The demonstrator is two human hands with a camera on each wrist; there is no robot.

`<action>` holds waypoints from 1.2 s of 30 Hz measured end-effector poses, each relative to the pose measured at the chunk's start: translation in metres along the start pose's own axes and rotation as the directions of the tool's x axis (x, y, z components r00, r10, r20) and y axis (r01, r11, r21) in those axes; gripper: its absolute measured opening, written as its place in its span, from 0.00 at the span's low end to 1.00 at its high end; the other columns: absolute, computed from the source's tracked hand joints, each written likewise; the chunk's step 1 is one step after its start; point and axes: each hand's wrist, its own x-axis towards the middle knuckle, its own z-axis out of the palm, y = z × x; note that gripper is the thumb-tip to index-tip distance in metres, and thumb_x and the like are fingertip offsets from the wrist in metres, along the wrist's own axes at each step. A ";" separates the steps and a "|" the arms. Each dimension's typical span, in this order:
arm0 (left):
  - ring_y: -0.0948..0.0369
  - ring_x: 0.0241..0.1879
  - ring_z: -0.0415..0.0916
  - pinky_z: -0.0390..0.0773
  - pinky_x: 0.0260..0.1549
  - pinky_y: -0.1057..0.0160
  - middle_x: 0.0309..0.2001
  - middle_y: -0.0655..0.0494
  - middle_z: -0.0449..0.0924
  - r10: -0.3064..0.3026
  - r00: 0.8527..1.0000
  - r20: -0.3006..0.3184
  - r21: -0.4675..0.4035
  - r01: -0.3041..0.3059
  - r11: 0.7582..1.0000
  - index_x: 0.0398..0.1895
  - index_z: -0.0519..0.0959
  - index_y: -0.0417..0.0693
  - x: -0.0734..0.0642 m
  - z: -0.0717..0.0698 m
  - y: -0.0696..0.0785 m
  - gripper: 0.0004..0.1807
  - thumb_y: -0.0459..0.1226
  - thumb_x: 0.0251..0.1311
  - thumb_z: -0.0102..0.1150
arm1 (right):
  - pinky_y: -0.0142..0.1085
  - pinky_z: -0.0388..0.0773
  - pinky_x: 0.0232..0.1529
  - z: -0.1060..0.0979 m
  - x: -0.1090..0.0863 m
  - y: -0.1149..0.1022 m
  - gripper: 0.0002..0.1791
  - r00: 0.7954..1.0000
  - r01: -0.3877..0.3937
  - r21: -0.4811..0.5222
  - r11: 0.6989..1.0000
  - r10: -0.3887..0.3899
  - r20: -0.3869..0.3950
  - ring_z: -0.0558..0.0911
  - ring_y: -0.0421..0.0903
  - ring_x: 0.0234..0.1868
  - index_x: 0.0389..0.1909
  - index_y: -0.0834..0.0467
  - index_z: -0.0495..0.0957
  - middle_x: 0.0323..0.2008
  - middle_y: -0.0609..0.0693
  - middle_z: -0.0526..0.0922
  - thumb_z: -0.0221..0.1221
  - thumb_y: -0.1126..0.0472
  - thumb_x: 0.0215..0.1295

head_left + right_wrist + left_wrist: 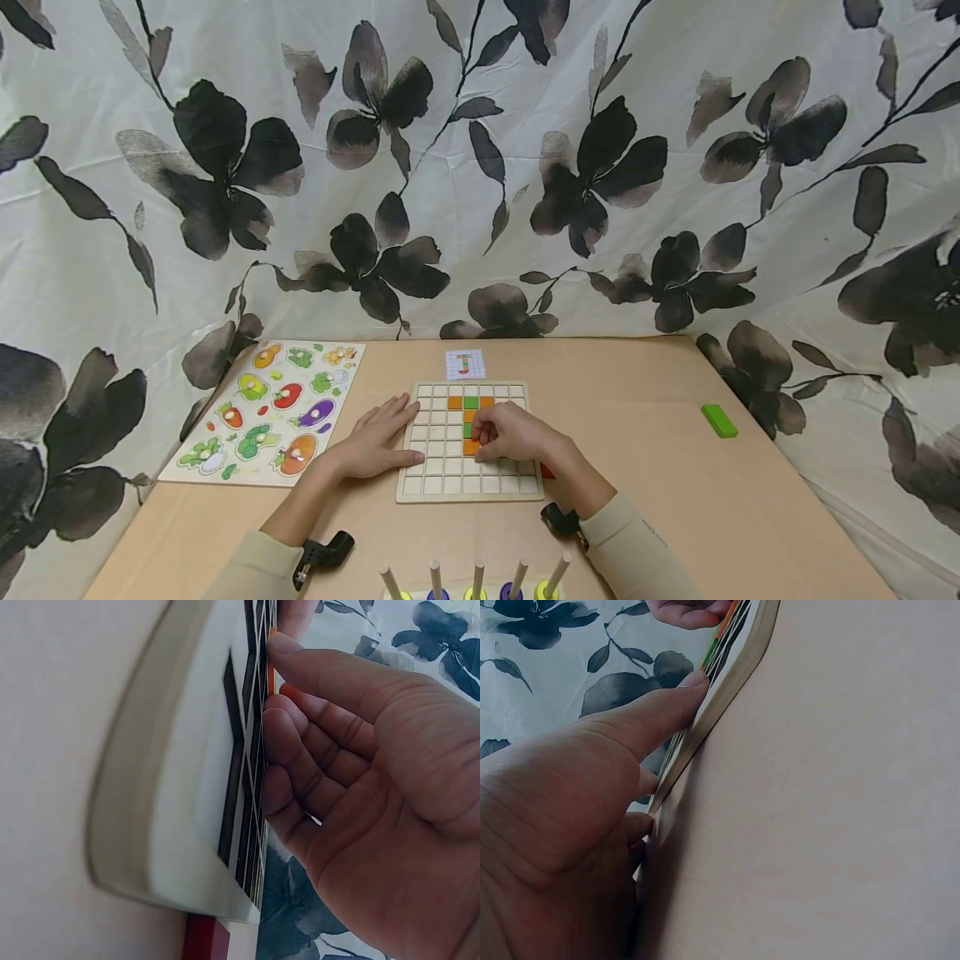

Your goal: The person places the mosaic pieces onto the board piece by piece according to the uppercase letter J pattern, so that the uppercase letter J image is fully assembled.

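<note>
Close by the curled right hand point(512, 433), grip unclear, orange and green tiles point(471, 402) sit in the board point(435, 485); left hand point(372, 442), spread, touches its edge.

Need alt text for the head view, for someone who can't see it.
A person's right hand is curled over orange and green tiles on a gridded board; the left hand touches its left edge. A pattern card lies beyond, a vegetable picture board to the left, a green block to the right; five pegs stand nearest the camera.
</note>
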 end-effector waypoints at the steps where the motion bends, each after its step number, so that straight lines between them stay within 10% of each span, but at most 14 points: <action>1: 0.40 0.84 0.37 0.39 0.79 0.35 0.84 0.39 0.44 0.000 1.000 0.001 -0.002 0.000 1.000 0.83 0.57 0.45 0.000 0.000 0.000 0.52 0.61 0.64 0.65 | 0.28 0.77 0.34 0.000 0.000 0.000 0.11 1.000 -0.002 0.002 1.000 0.002 0.001 0.77 0.39 0.31 0.39 0.56 0.83 0.29 0.43 0.81 0.76 0.63 0.59; 36: 0.40 0.84 0.36 0.37 0.79 0.35 0.85 0.40 0.43 -0.005 1.000 0.011 -0.024 0.005 1.000 0.83 0.57 0.44 0.000 0.001 -0.001 0.53 0.61 0.63 0.65 | 0.32 0.79 0.40 -0.063 -0.036 0.022 0.14 0.996 -0.042 0.058 0.997 0.047 -0.075 0.79 0.47 0.38 0.48 0.64 0.84 0.34 0.49 0.82 0.71 0.66 0.62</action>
